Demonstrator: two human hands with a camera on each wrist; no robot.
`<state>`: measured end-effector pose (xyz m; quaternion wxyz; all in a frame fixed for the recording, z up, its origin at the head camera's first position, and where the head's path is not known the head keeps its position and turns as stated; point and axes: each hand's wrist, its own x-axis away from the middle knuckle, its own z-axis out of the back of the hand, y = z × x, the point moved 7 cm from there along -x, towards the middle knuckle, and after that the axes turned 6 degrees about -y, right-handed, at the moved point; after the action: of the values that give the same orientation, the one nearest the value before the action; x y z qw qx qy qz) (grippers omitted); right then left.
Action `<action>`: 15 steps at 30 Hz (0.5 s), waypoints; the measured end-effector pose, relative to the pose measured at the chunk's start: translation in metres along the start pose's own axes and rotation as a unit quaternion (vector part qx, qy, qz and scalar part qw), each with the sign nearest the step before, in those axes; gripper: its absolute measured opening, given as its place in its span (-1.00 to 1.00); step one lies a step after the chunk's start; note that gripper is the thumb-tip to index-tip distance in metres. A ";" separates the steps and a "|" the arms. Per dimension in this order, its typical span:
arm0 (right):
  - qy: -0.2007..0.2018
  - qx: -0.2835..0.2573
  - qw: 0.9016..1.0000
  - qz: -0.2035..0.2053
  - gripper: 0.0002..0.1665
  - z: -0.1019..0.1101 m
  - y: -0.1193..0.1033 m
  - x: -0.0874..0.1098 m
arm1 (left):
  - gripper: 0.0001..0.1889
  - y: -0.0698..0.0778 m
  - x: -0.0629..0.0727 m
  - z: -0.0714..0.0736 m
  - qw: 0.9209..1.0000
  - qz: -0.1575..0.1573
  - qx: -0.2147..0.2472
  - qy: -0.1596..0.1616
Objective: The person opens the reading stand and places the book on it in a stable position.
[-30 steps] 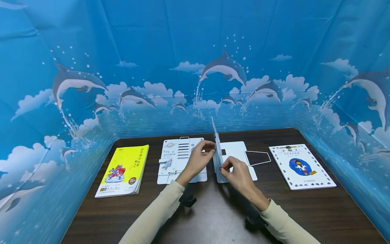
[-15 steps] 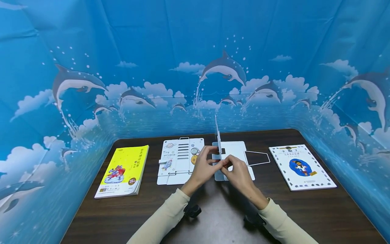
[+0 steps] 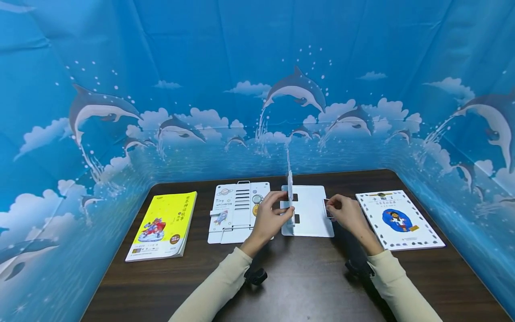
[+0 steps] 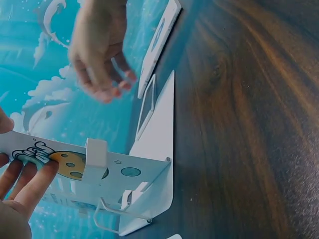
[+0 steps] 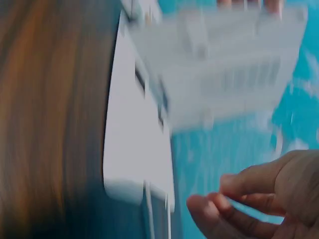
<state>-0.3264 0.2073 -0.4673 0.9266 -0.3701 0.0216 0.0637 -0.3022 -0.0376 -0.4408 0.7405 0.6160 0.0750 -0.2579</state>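
A white book stand stands half unfolded, its base plate [image 3: 310, 212] flat on the table and its printed panel [image 3: 290, 185] upright along the base's left side. My left hand [image 3: 270, 219] grips the panel's near edge; the left wrist view shows fingers on the printed face and the thumb over the edge. At the base's right end is a wire support [image 5: 149, 209]. My right hand [image 3: 349, 217] is close to this wire, fingers loosely bent. Both wrist views show it apart from the wire, with nothing visible in it.
A second book stand [image 3: 229, 214], printed "Tiny universe", lies flat to the left. Beyond it lies a yellow book [image 3: 165, 226]; a white book [image 3: 399, 221] lies at the right, close to my right hand. A dolphin-print curtain [image 3: 249, 112] surrounds the dark table [image 3: 297, 286].
My right hand has left the panel and moved right to the wire support. My left hand has shifted slightly right and towards me. The panel has tilted from leaning left to nearly upright.
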 end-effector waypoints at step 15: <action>-0.026 0.126 0.986 -0.106 -0.63 0.024 0.078 -0.017 | -0.52 -0.004 -0.008 0.008 1.000 0.004 -0.009 0.017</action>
<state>-0.3536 0.2786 -0.5018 0.9674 -0.2493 -0.0336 -0.0285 -0.3123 -0.0432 -0.4396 0.7455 0.6144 0.0873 -0.2433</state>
